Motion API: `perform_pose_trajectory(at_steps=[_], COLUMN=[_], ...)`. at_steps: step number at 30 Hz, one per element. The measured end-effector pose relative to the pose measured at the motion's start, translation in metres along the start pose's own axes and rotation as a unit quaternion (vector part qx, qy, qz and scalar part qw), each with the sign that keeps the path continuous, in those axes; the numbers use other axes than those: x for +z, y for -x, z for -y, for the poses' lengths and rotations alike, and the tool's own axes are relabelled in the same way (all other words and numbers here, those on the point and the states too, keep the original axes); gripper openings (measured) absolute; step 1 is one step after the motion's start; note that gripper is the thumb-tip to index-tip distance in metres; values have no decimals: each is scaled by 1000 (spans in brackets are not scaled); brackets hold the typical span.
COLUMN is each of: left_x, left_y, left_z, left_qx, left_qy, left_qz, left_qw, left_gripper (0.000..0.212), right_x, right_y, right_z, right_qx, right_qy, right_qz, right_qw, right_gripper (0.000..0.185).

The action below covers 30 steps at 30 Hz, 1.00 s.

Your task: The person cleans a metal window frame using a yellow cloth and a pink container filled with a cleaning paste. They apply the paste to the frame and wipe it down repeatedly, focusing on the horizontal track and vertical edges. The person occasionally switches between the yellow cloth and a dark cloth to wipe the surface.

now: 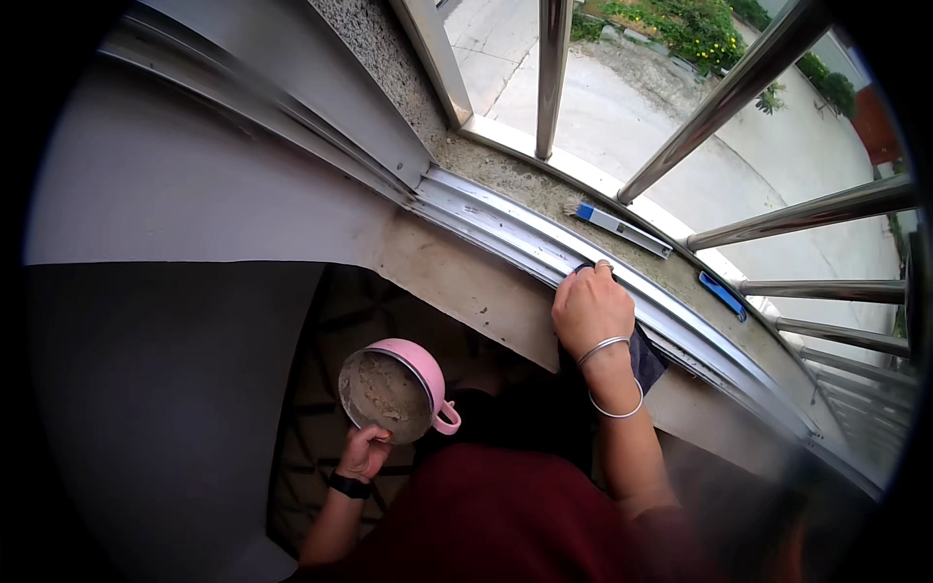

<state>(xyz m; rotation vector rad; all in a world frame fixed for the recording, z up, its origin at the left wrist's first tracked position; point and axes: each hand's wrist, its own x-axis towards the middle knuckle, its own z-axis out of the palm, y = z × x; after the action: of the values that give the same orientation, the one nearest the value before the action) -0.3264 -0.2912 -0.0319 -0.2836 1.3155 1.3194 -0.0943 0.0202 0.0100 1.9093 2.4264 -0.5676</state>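
Note:
My left hand (pixel 364 452) grips the rim of a pink cup (pixel 390 397) with a handle, tilted so that its inside shows, coated with grey-brown residue. On the aluminium window track (pixel 503 226) lies my right hand (pixel 594 306), its fingers closed on a dark cloth (pixel 647 361) that hangs down past the wrist over the inner sill. Beyond the track, on the rough outer ledge, a brush (pixel 623 229) with a blue band and a pale handle lies near the bars. Farther right on that ledge is a blue utility knife (pixel 722 296).
Metal window bars (pixel 550 80) rise from a rail along the ledge's outer edge. The inner sill (pixel 466 284) borders the track, with dark specks on it. At the left are a white wall (pixel 204 182) and a sliding window frame. Paving and plants show outside.

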Motion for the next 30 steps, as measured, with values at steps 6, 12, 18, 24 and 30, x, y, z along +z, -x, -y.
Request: perform_pose_trajectory(at_steps=[6,12,18,24,30], left_x=[52,67,90,76,21], left_y=[18,19,10,3,-9], left_z=[-22,-27,-42,-45,-28], left_qx=[92,88,61,42,11], left_qy=[12,28,12,-14,-33], left_qz=[56,69,90,60,-61], left_qw=[994,993,994,997,998], left_gripper=[57,51,50,65,63], right_x=[26,-5,-46,-13,-10], right_y=[-78,-67,14,-20,-74], right_z=[95,71,19,42,49], right_qx=[-181,-128,-78,-219,-340], right_qy=[-139,-410,-137,-25,5], right_qz=[46,100,-77,15,175], right_qw=[973,898,984,975,924], right_gripper=[31,33,27,19,50])
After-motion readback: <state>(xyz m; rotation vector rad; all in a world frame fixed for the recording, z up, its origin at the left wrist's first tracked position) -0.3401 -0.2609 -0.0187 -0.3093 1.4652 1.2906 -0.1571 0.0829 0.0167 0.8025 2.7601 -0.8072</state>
